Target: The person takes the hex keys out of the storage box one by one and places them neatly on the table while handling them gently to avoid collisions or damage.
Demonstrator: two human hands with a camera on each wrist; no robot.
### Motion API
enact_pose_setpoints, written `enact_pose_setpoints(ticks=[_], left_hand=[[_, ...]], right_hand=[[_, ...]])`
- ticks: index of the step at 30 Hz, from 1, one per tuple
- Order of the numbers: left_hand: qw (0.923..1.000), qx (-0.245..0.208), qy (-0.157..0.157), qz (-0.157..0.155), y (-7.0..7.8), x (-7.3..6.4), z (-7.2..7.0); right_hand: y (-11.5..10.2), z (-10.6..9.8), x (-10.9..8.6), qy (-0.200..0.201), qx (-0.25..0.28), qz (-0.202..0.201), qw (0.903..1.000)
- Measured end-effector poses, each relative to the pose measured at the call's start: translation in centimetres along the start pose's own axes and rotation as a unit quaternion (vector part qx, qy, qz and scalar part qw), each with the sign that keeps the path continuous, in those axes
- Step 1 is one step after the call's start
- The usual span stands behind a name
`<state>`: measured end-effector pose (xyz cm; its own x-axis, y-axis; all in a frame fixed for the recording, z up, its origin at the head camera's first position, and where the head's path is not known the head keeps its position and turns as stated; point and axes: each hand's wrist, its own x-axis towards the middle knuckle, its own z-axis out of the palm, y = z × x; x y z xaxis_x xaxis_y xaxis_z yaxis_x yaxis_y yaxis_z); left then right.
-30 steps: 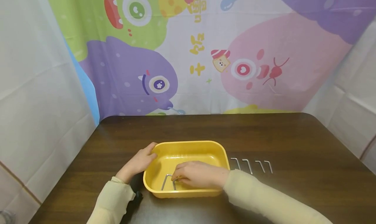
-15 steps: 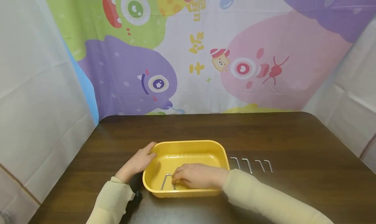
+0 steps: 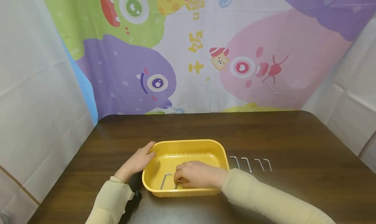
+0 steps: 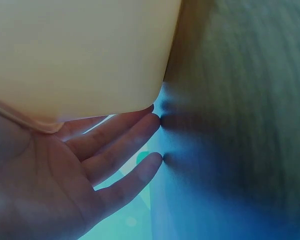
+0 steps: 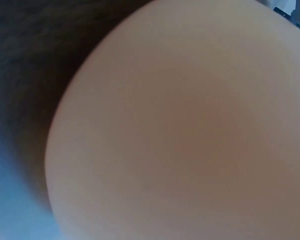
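Glossy plastic tray (image 3: pixel 188 148), shiny metal rods (image 3: pixel 249 165)

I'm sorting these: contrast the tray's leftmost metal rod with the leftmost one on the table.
The tray rod is inside the yellow tray; the table rod lies on the wooden table. In the head view, the tray rod's short end points right, the table rod's left. The tray rod is beside the right hand; the table rod starts a row of four. Both are silvery and L-shaped.
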<state>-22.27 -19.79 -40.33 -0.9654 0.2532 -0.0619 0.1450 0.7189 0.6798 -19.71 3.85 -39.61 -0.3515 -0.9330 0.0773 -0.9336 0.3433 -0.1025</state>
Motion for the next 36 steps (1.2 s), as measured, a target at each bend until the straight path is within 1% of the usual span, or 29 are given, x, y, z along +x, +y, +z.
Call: enact_pose_setpoints(ticks=[5, 10, 16, 21, 26, 30, 36], left_hand=[[1.0, 0.001, -0.001, 0.0, 0.0, 0.06, -0.06], [1.0, 0.003, -0.002, -0.002, 0.06, 0.05, -0.13], [1.0, 0.006, 0.002, -0.003, 0.07, 0.06, -0.14], [1.0, 0.001, -0.001, -0.004, 0.07, 0.02, -0.17], [1.0, -0.004, -0.003, -0.006, 0.13, -0.09, -0.16], [1.0, -0.001, -0.003, -0.007, 0.17, -0.14, -0.14], [1.0, -0.002, -0.003, -0.005, 0.29, -0.22, -0.08]], right_hand=[[0.01, 0.01, 0.11, -0.005, -0.017, 0.014, 0.9997], [0.07, 0.03, 0.15, -0.008, -0.014, 0.03, 0.9994], [-0.15, -0.23, 0.2, -0.021, -0.025, 0.052, 0.9981], [-0.17, -0.07, 0.3, -0.023, -0.035, 0.059, 0.9974], [-0.2, 0.06, 0.29, -0.015, -0.043, 0.065, 0.9968], [-0.21, 0.12, 0.26, -0.005, -0.035, 0.073, 0.9967], [-0.05, 0.56, -0.1, 0.032, -0.018, 0.08, 0.9961]])
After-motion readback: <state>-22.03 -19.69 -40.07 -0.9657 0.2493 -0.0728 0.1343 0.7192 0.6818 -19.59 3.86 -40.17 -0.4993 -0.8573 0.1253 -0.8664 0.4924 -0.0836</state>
